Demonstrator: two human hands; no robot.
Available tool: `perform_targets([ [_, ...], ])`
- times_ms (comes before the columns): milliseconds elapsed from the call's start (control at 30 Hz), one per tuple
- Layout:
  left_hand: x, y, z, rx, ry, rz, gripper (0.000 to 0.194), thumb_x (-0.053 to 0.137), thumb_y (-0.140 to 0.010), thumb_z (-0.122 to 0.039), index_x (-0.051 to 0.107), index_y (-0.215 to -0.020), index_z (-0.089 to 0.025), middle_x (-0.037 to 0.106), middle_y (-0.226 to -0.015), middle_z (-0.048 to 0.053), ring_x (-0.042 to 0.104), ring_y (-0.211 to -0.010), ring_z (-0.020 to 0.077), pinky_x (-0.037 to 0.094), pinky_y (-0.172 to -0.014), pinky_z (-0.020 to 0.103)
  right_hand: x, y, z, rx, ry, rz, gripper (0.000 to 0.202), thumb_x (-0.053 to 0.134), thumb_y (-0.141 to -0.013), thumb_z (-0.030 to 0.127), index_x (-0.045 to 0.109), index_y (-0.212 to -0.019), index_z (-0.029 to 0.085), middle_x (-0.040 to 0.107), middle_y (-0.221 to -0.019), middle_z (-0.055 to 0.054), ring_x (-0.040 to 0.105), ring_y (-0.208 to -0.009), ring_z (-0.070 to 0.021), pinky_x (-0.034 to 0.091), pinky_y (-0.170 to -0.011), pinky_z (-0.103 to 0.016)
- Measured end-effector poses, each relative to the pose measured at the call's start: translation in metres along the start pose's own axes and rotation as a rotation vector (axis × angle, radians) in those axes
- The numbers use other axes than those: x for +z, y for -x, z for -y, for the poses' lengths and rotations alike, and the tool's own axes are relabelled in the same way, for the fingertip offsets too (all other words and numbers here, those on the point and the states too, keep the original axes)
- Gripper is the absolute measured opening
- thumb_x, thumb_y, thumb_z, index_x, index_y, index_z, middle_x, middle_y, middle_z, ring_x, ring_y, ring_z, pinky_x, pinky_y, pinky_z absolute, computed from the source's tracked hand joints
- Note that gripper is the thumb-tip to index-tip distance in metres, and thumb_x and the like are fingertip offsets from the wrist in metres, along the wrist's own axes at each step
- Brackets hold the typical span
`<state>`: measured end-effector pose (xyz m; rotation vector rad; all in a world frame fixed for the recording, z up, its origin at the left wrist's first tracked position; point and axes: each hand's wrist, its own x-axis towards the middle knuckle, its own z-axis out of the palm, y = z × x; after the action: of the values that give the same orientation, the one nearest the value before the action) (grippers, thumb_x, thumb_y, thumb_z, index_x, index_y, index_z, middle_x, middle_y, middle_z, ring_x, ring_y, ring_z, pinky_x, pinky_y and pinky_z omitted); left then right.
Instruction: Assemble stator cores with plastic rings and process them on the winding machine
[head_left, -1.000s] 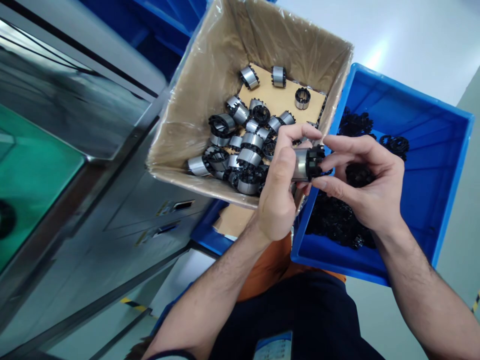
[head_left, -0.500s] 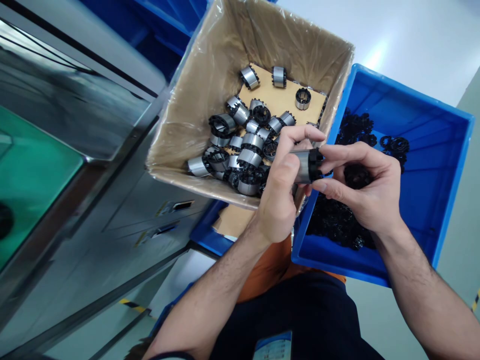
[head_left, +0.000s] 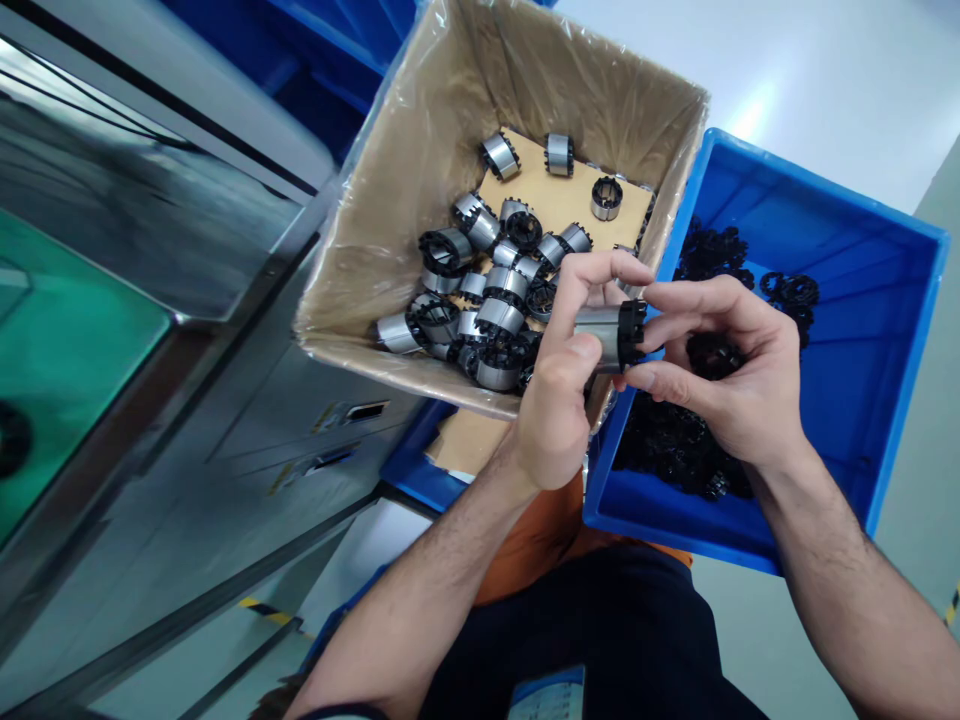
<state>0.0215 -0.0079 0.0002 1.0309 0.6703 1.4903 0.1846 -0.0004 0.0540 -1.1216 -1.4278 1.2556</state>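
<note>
My left hand (head_left: 555, 400) is wrapped round a silvery metal cylinder (head_left: 598, 325), its thumb on the near side. On the cylinder's right end sits a black toothed plastic ring (head_left: 632, 333). The thumb and fingers of my right hand (head_left: 742, 370) are at that black end; whether they press on it is hard to tell. Another dark toothed ring (head_left: 714, 356) is tucked in the right palm. Both hands are over the edge between a lined carton (head_left: 390, 200) and a blue bin (head_left: 862, 300).
Several metal cylinders with black toothed ends (head_left: 501, 315) lie in the carton on a cardboard sheet (head_left: 551, 195). Black toothed rings (head_left: 667, 445) are heaped in the bin. To the left stands a metal cabinet (head_left: 247, 440) with a green surface (head_left: 75, 370).
The left thumb has shifted down slightly and more of the metal cylinder shows. The right fingertips have moved a little on or near the black end. Otherwise the hands stay in place.
</note>
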Motion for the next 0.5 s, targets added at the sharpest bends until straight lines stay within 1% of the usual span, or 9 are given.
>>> perform_targets([
  [100,0.001,0.001,0.001,0.009,0.043,0.041,0.033,0.063,-0.113,-0.054,0.076,-0.137,-0.035,0.069,-0.107,0.004,0.068,-0.084,0.0262,0.063,-0.078,0.044,0.001,0.000,-0.002,-0.027,-0.043,-0.020,0.041,0.112,-0.084,0.044,0.091,-0.116,0.031,0.088,-0.096,0.000,0.074,-0.071,-0.0167,0.063,-0.059,-0.032],
  [200,0.004,0.001,-0.003,-0.008,0.102,0.061,0.033,0.057,-0.116,-0.051,0.074,-0.138,-0.035,0.067,-0.107,0.004,0.068,-0.077,0.0235,0.065,-0.071,0.041,0.003,0.001,-0.004,-0.014,-0.043,-0.033,0.040,0.111,-0.085,0.050,0.092,-0.115,0.030,0.088,-0.094,-0.001,0.074,-0.069,-0.0176,0.063,-0.058,-0.033],
  [267,0.005,0.002,-0.007,-0.020,0.106,0.072,0.032,0.056,-0.116,-0.049,0.074,-0.139,-0.035,0.066,-0.106,0.003,0.068,-0.078,0.0224,0.066,-0.070,0.039,0.004,0.002,-0.004,0.013,-0.048,-0.034,0.041,0.110,-0.086,0.054,0.092,-0.115,0.030,0.088,-0.093,-0.001,0.074,-0.067,-0.0183,0.064,-0.057,-0.034],
  [333,0.005,0.003,-0.010,-0.035,0.102,0.076,0.031,0.060,-0.115,-0.046,0.074,-0.140,-0.036,0.066,-0.104,0.003,0.068,-0.080,0.0228,0.066,-0.070,0.039,0.006,0.003,-0.003,0.043,-0.064,-0.030,0.041,0.109,-0.087,0.056,0.092,-0.115,0.031,0.088,-0.093,0.000,0.073,-0.064,-0.0178,0.066,-0.056,-0.035],
  [400,0.006,0.004,-0.013,-0.050,0.097,0.038,0.030,0.067,-0.111,-0.046,0.075,-0.139,-0.037,0.067,-0.104,0.003,0.068,-0.088,0.0247,0.066,-0.071,0.039,0.008,0.003,-0.001,0.059,-0.082,-0.033,0.041,0.110,-0.087,0.054,0.093,-0.115,0.031,0.089,-0.093,0.000,0.072,-0.062,-0.0169,0.066,-0.056,-0.035],
  [500,0.007,0.005,-0.017,-0.053,0.085,-0.029,0.032,0.078,-0.102,-0.047,0.080,-0.133,-0.040,0.067,-0.110,0.003,0.066,-0.108,0.0278,0.066,-0.081,0.040,0.009,0.003,0.000,0.041,-0.110,-0.051,0.040,0.114,-0.082,0.049,0.094,-0.112,0.031,0.090,-0.094,0.000,0.077,-0.069,-0.0176,0.066,-0.059,-0.033],
])
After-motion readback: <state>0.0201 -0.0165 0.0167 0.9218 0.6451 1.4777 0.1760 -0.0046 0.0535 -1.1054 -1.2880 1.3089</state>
